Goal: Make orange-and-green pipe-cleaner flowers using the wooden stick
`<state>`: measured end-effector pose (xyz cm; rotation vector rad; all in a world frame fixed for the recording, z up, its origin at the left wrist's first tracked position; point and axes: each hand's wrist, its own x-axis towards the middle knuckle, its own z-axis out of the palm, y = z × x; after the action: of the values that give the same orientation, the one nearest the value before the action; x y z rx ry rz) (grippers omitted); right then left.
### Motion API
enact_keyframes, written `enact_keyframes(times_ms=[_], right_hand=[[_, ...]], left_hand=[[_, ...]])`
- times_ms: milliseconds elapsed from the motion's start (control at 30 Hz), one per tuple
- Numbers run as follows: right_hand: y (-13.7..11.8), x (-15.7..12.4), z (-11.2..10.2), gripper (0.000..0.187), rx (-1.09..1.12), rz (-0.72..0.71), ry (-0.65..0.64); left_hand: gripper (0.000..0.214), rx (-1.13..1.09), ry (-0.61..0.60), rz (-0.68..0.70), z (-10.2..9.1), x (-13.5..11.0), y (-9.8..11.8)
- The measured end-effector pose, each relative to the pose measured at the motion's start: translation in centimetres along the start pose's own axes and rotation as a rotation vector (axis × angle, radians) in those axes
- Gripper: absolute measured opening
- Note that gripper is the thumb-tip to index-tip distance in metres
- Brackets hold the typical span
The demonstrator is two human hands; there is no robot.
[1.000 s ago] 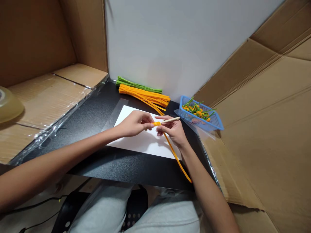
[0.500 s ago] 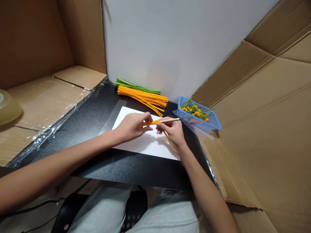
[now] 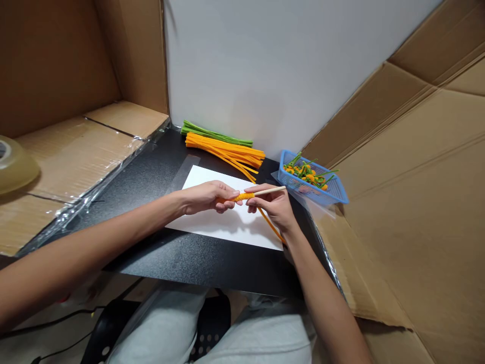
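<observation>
An orange pipe cleaner (image 3: 248,195) is coiled tightly around a thin wooden stick (image 3: 270,190), over the white sheet of paper (image 3: 212,230). My left hand (image 3: 212,196) is closed, with thumb and fingers pinching the left end of the coil. At the coil's right end, my right hand (image 3: 273,202) grips the stick and the pipe cleaner between thumb and fingers. The stick's bare end points right, past my right hand. A loose orange tail hangs below my right fingers toward the paper's right edge.
Bundles of green pipe cleaners (image 3: 215,134) and orange pipe cleaners (image 3: 225,149) lie behind the paper. A blue basket (image 3: 337,189) holds several orange-and-green pieces at right. Cardboard walls (image 3: 417,177) flank the black table (image 3: 159,258). A tape roll (image 3: 22,169) sits far left.
My left fingers have closed around the coil's left end, where they were more spread before. Both hands have shifted slightly right in view with the stick.
</observation>
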<state>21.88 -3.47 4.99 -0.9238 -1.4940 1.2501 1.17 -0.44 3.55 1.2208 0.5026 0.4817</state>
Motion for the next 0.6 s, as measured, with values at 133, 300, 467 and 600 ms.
enact_keyframes(times_ms=[133,300,467,600], right_hand=[[0.4,0.1,-0.2,0.020,-0.025,-0.019,0.034],[1.2,0.5,-0.2,0.023,-0.040,-0.023,0.080],[0.9,0.5,0.2,0.024,-0.048,-0.009,0.078],[0.6,0.4,-0.1,0.026,-0.028,-0.007,0.055]], left_hand=[[0.035,0.205,0.033,0.076,0.4,-0.2,0.0],[0.028,1.040,0.500,0.505,1.3,-0.2,-1.1],[0.019,1.297,0.647,0.601,1.4,-0.3,-1.8],[0.022,0.762,0.436,0.440,1.1,-0.3,-0.8]])
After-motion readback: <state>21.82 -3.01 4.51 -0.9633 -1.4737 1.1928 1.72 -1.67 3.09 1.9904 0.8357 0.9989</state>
